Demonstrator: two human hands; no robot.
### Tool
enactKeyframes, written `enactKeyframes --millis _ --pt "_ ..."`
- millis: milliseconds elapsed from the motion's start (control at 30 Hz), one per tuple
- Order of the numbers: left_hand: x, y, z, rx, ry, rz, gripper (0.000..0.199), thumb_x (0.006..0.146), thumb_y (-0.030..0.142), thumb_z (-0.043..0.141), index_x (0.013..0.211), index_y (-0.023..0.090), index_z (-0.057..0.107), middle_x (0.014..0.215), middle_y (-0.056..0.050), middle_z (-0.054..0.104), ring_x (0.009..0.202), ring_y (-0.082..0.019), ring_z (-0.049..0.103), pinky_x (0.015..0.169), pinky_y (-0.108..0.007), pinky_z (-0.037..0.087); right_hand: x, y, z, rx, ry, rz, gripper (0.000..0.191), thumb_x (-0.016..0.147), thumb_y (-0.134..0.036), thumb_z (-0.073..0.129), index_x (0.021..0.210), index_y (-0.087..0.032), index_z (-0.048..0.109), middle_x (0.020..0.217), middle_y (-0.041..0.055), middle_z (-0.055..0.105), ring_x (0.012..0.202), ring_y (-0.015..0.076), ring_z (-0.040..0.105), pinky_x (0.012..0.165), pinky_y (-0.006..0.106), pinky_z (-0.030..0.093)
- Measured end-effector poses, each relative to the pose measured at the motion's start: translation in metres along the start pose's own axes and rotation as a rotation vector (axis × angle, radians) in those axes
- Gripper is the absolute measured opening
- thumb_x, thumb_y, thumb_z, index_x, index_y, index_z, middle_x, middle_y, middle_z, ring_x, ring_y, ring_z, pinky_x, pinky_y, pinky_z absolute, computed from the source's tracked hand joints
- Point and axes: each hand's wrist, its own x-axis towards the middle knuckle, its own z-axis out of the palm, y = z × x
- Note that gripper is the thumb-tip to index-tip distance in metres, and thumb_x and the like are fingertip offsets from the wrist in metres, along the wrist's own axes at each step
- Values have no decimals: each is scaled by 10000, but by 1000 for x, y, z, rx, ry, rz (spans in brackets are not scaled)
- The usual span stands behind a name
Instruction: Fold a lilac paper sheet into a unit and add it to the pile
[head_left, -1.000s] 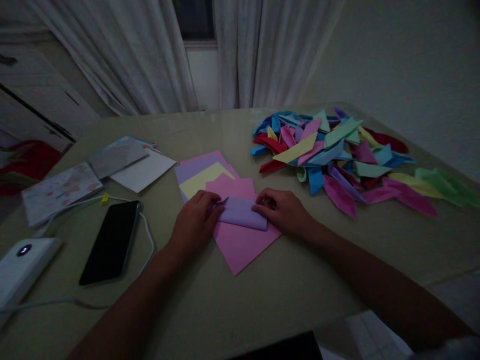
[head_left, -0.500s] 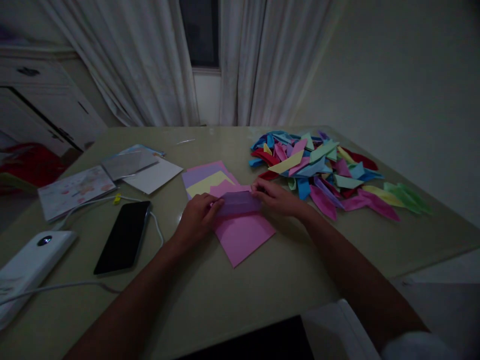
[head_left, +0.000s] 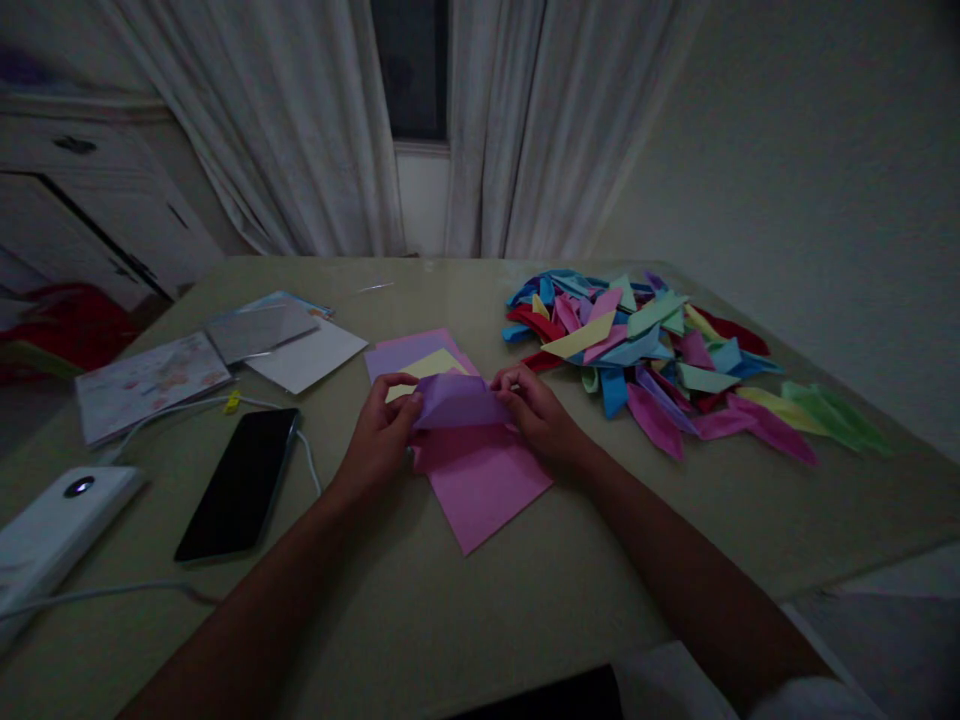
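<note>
A folded purple sheet of paper is held up between my two hands. My left hand pinches its left end between thumb and fingers. At the right end, my right hand grips it with thumb and forefinger. Pink paper lies flat on the table under it, one corner pointing towards me. Behind, partly covered by the purple piece and my left hand, are a yellow sheet and a lilac sheet.
A heap of folded coloured paper pieces spreads over the table's right side. To the left lie a black phone, a white power bank with its cable, a patterned card and a white sheet. A dark object shows at the near edge.
The purple paper has tilted, showing more of its folded face. My left hand has opened out slightly around its left end and the right hand has shifted a little. The view has moved slightly.
</note>
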Motion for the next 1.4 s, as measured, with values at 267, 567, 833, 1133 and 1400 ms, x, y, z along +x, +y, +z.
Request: enactKeyframes --millis 267,567,833,1133,1400 --pt "0 1 -12 136 -72 120 366 933 471 713 1128 186 831 1170 -123 808 1004 -288 733 808 -347 569 2 13 8 92 82 4 277 1075 -483 613 938 -244 581 1104 65 597 1043 228 616 850 324 539" --pt "-13 8 -5 346 -74 245 311 940 490 772 946 179 778 876 -55 781 784 -207 707 690 -277 520 2 10 10 83 181 36 193 991 -379 735 905 -222 664 1154 73 604 1135 230 644 914 332 558" --pt "-19 4 -2 435 35 256 427 1012 531 675 1266 200 765 969 -78 835 753 -221 735 609 -276 502 3 3 16 352 215 282 325 804 -395 918 1016 -215 750 936 33 763 849 196 701 765 303 549" --pt "-19 5 -4 588 30 226 412 996 564 665 1016 185 827 860 -55 810 738 -230 702 635 -303 490 1 -1 18 277 228 263 230 837 -406 882 965 -219 840 926 52 825 845 223 742 777 335 561" --pt "-18 3 -6 541 -41 150 404 923 581 744 987 186 808 802 -38 787 682 -203 670 589 -271 462 -1 -4 18 199 313 234 209 880 -412 831 917 -207 846 874 48 804 806 208 707 735 312 521"
